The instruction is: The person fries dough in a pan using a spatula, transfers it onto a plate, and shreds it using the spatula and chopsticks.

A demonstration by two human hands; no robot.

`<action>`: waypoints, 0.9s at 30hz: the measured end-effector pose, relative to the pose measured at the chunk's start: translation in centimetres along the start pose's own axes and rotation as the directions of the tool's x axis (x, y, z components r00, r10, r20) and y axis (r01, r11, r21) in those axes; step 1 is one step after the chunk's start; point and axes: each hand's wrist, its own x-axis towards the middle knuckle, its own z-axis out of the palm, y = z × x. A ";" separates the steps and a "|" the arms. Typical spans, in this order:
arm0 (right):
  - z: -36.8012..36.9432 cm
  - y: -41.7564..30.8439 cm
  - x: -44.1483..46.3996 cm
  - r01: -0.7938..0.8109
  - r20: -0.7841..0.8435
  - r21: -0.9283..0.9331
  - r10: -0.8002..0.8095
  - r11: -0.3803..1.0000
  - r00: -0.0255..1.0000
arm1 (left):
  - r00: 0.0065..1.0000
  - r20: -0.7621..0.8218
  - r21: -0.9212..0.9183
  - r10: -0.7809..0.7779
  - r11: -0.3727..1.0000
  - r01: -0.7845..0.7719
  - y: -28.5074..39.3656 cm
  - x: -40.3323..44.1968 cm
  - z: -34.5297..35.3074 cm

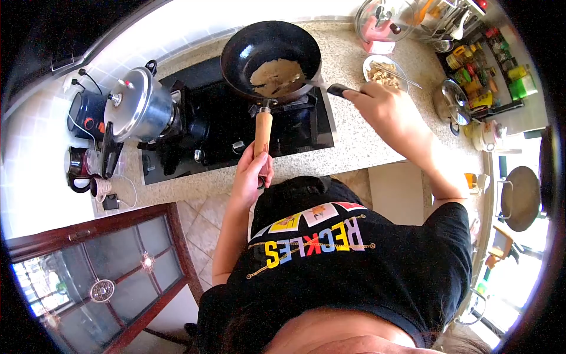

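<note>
A black wok (268, 44) sits over the right burner of the black stove, with a brownish layer of liquid (277, 76) in its bottom. My left hand (253, 171) is wrapped round the wok's wooden handle (263, 130). Right of the wok, my right hand (383, 109) is closed on the black handle of a utensil (338, 89), whose far end reaches into the wok over the liquid. Just behind my right hand stands a white plate (368, 61) of pale brown food (382, 73), with chopsticks (407, 78) lying across it.
A pressure cooker (141, 106) stands on the left burner. At the right are a lidded pot (451, 103), bottles (471, 71) and a glass lid (386, 20) at the back. A dark-framed glass door (177, 236) is at the lower left.
</note>
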 end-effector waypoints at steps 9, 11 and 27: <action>8.3 1.2 5.8 -0.010 -0.196 0.378 0.091 0.926 0.976 | 1.000 -0.004 0.038 0.000 0.999 0.000 0.3 -0.2 0.2; 7.4 1.9 6.2 -0.024 -0.222 0.413 0.126 0.910 0.967 | 1.000 -0.018 0.028 -0.005 1.000 0.005 0.3 -0.3 0.2; 1.7 2.1 0.5 0.017 0.066 -0.016 -0.016 1.000 0.998 | 1.000 -0.016 0.007 -0.002 1.000 0.002 0.1 -0.2 0.2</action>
